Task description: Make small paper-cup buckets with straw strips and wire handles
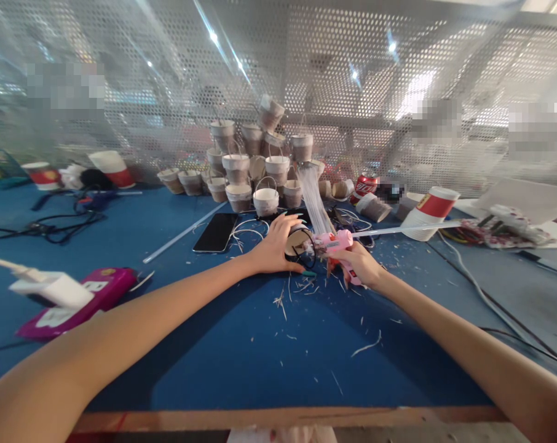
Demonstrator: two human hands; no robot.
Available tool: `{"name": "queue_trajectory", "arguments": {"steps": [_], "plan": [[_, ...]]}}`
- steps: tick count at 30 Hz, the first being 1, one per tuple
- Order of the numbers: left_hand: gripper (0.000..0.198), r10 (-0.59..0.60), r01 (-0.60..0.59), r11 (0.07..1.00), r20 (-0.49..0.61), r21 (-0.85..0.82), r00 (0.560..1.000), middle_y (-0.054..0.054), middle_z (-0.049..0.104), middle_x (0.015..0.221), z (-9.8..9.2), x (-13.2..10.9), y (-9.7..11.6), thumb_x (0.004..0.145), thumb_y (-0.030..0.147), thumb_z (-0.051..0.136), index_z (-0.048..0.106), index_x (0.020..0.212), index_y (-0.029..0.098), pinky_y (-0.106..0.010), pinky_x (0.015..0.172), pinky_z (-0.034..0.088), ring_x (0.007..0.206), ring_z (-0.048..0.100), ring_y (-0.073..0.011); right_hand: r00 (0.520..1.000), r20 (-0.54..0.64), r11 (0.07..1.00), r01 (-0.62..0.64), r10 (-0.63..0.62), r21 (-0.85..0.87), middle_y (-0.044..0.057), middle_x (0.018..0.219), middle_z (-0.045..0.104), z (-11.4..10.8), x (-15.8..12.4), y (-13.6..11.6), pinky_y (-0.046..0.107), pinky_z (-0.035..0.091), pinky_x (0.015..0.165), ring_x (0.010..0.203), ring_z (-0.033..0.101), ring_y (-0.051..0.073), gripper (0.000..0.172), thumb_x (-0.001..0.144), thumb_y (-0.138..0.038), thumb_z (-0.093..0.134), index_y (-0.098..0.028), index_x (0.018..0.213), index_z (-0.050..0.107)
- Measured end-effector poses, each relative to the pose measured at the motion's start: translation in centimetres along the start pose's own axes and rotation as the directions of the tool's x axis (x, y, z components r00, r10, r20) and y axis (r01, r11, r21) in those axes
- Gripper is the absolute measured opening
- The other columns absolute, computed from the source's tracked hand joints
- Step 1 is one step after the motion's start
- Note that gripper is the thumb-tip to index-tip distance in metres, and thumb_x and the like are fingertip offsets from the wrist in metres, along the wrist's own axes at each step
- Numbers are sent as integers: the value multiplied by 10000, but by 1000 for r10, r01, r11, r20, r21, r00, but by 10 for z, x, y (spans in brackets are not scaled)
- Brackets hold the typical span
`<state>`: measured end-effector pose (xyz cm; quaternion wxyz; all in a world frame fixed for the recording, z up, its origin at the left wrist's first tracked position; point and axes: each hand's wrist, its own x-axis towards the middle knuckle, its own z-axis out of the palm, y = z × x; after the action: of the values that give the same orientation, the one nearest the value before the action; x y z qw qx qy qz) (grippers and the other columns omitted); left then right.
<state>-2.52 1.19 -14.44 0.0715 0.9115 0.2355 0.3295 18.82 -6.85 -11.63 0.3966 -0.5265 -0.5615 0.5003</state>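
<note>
My left hand (276, 243) is wrapped around a small paper bucket (297, 242), whose open end is turned toward my right hand. A thin dark loop curves around the bucket's end. My right hand (364, 266) grips a pink hot glue gun (338, 241), its nozzle end close to the bucket. From the back of the gun a long translucent glue stick (398, 229) sticks out to the right. Just behind both hands lies a bundle of pale strands (314, 195). Exactly where the nozzle meets the bucket is too small to tell.
Several small buckets (236, 167) are stacked at the back. A black phone (216, 232) and another glue stick (181, 237) lie left. A purple power strip (101, 295) is near my left arm. A red can (365, 186) and stacked paper cups (430, 212) stand right. Scraps litter the blue table (260, 369).
</note>
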Motion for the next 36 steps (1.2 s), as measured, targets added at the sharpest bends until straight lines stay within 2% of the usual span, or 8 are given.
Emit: {"name": "queue_trajectory", "arguments": {"steps": [5,10,21,23,28,33,36], "plan": [[1030,11,-10,1000,2,-4,1000,-231,340,1381,0,0,0,522,676,722,302,1314,169,-633,1074,230,1326,275,-419,1000,-9,997,-23,23,-67,11,456,585,5,0,-4,222,323,240,252,396,81,187,605,-346,577,-174,535,552],[1021,12,-12,1000,11,2,1000,-231,342,1377,-1,0,1,528,671,722,300,1314,175,-642,1069,230,1322,278,-419,998,-16,993,-69,67,-94,-13,387,513,5,-1,-6,203,319,250,260,405,77,259,630,-324,574,-190,429,481],[1040,-14,14,999,10,-42,1000,-229,342,1387,-1,0,1,507,673,732,320,1317,168,-651,1081,201,1338,254,-422,998,-37,992,-58,54,-115,-38,313,399,4,1,-2,203,299,258,262,390,83,325,670,-314,581,-209,406,424],[1050,-14,15,999,11,-42,1000,-230,346,1385,-1,1,2,496,674,738,326,1316,163,-653,1081,205,1335,264,-422,998,-30,993,-57,54,-107,-35,337,423,3,0,-1,208,308,255,264,399,85,303,658,-327,588,-204,428,435],[1038,-5,5,999,3,-40,1000,-238,359,1373,-2,1,2,510,658,743,320,1318,161,-649,1074,224,1332,280,-413,999,36,997,-25,28,-73,12,505,603,-2,-3,1,235,355,251,271,409,87,180,647,-344,585,-167,625,562],[1023,-9,9,999,-4,-50,1000,-229,360,1374,-2,0,2,515,648,745,319,1318,178,-647,1071,228,1333,280,-406,997,33,997,-68,70,-44,6,459,576,-3,-5,-1,219,343,253,272,415,84,143,640,-301,577,-176,578,547],[1022,-7,7,999,-1,-49,1000,-230,358,1376,-2,0,1,515,649,744,317,1317,181,-645,1073,230,1335,277,-407,995,-2,994,-98,98,-47,-13,409,525,-3,-4,-2,203,310,248,259,393,72,190,636,-285,590,-189,501,497]]}}
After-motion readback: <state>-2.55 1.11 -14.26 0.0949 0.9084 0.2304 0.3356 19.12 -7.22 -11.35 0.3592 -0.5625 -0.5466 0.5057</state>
